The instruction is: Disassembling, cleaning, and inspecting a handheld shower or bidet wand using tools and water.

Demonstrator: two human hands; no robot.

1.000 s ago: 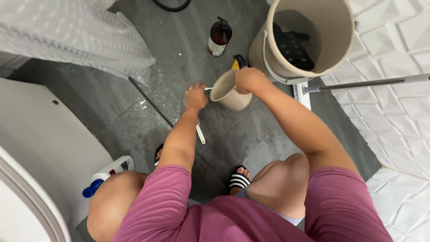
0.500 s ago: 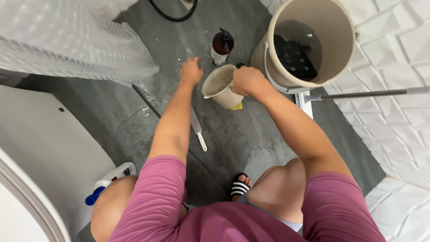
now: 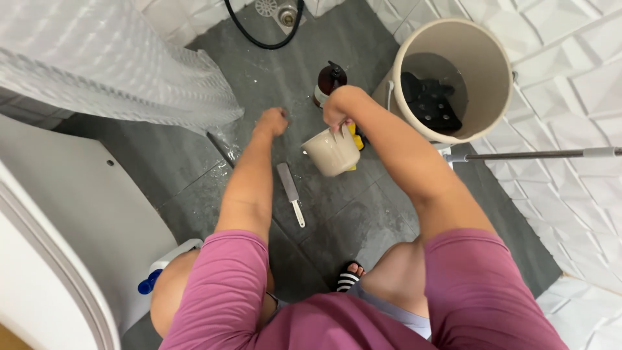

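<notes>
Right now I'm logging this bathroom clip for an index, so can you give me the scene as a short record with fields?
setting: grey tiled bathroom floor, wet in patches
right hand: holds a beige plastic mug by its rim, tilted
left hand: closed in a fist low over the floor; what it grips cannot be told
on floor: foot file, brown pump bottle, black hose, drain
beside mug: large beige bucket with a dark object inside
</notes>
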